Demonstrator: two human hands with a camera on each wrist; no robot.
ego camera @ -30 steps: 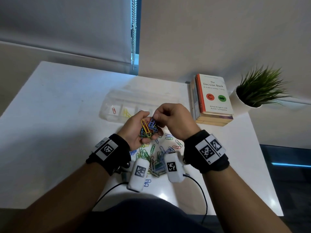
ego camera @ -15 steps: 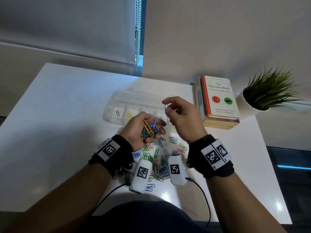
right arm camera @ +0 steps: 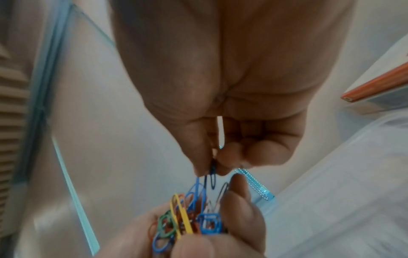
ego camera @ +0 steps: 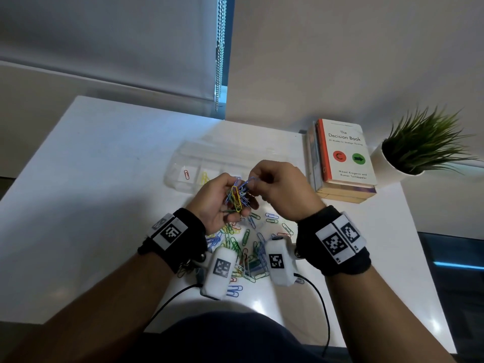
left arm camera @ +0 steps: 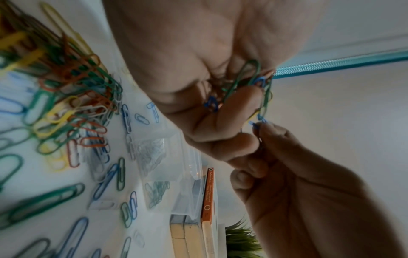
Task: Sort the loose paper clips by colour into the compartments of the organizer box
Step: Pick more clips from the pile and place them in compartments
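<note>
The right hand [ego camera: 282, 191] is pinching a blue clip [ego camera: 252, 180] at the top of the mixed bunch [ego camera: 237, 197] the left hand [ego camera: 218, 203] is gripping, organizer box [ego camera: 180, 163] lying just beyond both.

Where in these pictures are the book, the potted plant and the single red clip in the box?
book [ego camera: 345, 153]: head view, middle of its front cover.
potted plant [ego camera: 425, 142]: head view, its green leaves.
red clip [ego camera: 186, 175]: head view, its middle.

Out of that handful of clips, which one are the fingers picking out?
A blue clip at the top of the bunch: the right hand pinches it, while the left hand holds the rest.
</note>
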